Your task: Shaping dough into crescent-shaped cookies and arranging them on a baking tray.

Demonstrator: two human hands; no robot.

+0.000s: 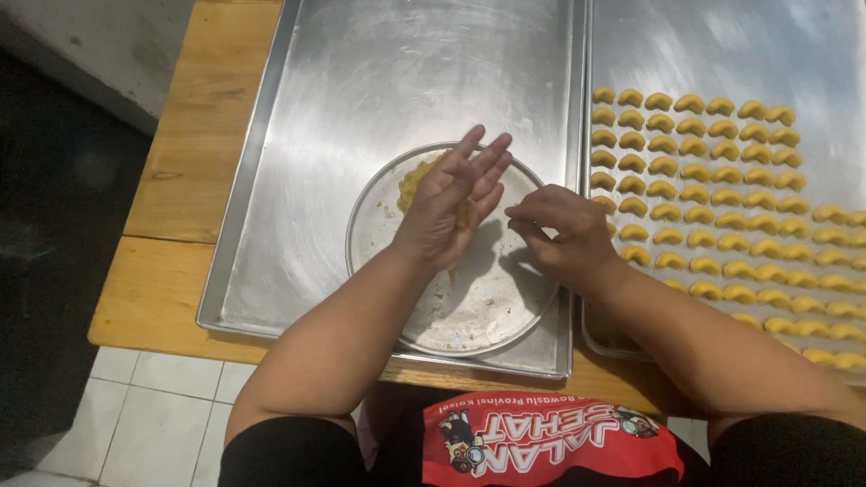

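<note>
While two large metal trays lie side by side on the wooden table (180,171), only one round metal plate (487,307) sits on the left tray (298,180), and a single small heap of yellow dough (417,177) rests at the plate's far left edge. On the right tray (722,45), crescent-shaped dough pieces (713,194) stand in about a dozen neat rows, too many to count surely as they run off the frame. Low in the frame, a red panel with white lettering and small figures shows on the person's dark clothing. The left hand (451,203) hovers over the plate with fingers extended and loose, gripping nothing visible. The right hand (564,230) is curled, fingertips pinched together at the plate's right rim; whether they hold dough cannot be told.
</note>
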